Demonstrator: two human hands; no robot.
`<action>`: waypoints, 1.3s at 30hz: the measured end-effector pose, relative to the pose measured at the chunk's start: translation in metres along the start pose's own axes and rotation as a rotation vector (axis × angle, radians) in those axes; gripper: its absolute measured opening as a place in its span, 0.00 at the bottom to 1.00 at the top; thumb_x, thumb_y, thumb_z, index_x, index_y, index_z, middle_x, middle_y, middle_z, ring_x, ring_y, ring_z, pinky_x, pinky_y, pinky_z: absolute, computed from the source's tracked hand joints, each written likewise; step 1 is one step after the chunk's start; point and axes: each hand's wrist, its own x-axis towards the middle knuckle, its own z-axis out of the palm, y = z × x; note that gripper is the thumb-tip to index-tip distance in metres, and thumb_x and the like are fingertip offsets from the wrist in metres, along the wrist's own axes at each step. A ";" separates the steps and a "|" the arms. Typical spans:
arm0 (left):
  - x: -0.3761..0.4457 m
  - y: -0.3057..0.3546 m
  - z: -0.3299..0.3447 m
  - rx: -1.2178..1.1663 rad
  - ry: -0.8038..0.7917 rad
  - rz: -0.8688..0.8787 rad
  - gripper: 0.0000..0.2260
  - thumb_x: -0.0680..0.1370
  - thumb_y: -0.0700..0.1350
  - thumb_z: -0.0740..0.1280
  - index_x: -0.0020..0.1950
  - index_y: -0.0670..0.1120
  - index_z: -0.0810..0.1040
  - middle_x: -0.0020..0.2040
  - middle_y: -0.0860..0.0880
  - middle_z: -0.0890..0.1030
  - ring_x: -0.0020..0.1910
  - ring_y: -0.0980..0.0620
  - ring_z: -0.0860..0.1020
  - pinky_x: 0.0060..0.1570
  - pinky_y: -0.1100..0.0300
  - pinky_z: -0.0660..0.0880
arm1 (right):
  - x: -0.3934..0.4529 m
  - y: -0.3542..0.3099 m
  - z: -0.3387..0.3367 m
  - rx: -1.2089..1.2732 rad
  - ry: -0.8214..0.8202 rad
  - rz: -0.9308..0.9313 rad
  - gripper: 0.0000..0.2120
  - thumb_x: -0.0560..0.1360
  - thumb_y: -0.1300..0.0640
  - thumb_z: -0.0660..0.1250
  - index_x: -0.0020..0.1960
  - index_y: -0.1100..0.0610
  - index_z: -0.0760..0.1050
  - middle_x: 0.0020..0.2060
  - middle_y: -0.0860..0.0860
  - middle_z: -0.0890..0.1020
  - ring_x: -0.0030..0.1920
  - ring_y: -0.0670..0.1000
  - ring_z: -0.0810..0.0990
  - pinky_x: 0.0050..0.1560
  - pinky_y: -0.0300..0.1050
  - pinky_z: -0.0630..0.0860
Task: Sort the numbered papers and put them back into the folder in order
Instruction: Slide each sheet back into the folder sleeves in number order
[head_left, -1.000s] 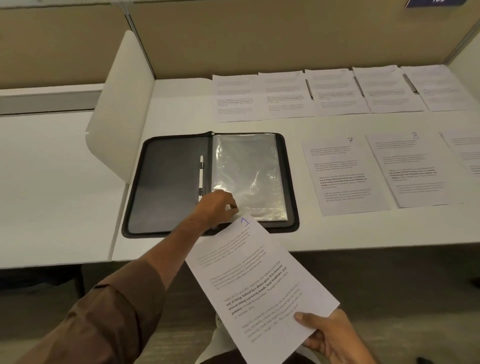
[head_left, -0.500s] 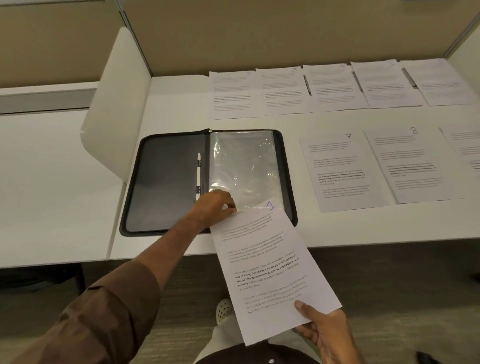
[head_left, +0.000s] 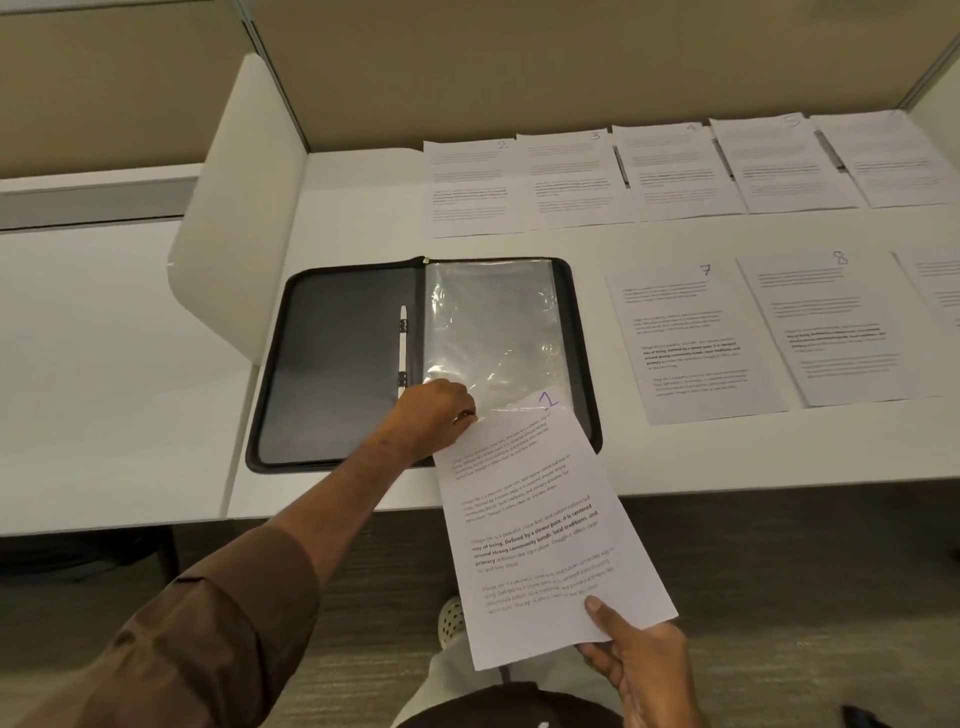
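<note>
The light is dim and warm, and it seems to come from above. The clear plastic sleeve (head_left: 493, 332) in the folder shows pale glare patches. Under the desk (head_left: 156, 364) the floor is dark. Straight edges bend near the frame borders because of the wide lens. The far sheets (head_left: 675, 171) look soft, their text unreadable.

The bare desk (head_left: 358, 208) lies open at 12 o'clock of the black folder (head_left: 332, 364), up to the beige partition wall (head_left: 519, 67). At 9 o'clock a white divider panel (head_left: 234, 208) closes off that side. From 1 to 3 o'clock, sheets numbered 2 (head_left: 470, 187), 3 (head_left: 571, 179), 7 (head_left: 696, 343) and 8 (head_left: 831, 327) cover the surface. The front edge at 6 o'clock is crossed by the left forearm (head_left: 337, 499) and sheet 1 (head_left: 540, 530).
</note>
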 end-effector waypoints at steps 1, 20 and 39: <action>0.000 0.000 0.001 0.013 0.010 0.000 0.11 0.82 0.50 0.64 0.58 0.48 0.83 0.54 0.52 0.82 0.52 0.53 0.79 0.50 0.56 0.79 | 0.001 0.001 0.002 0.005 -0.006 -0.007 0.20 0.73 0.71 0.73 0.63 0.62 0.76 0.51 0.62 0.85 0.50 0.64 0.85 0.30 0.46 0.83; -0.011 0.005 0.010 0.000 0.065 -0.035 0.11 0.82 0.50 0.64 0.55 0.47 0.83 0.49 0.51 0.82 0.46 0.52 0.80 0.44 0.56 0.80 | 0.021 0.025 0.046 0.093 -0.043 -0.072 0.18 0.74 0.69 0.72 0.61 0.56 0.78 0.55 0.58 0.85 0.53 0.59 0.86 0.44 0.52 0.85; -0.018 0.009 0.008 0.029 0.083 -0.058 0.11 0.82 0.51 0.64 0.58 0.47 0.82 0.54 0.50 0.83 0.50 0.50 0.80 0.49 0.51 0.82 | 0.064 -0.012 0.144 0.063 0.028 -0.193 0.19 0.77 0.64 0.71 0.66 0.55 0.73 0.56 0.54 0.82 0.51 0.55 0.85 0.37 0.46 0.85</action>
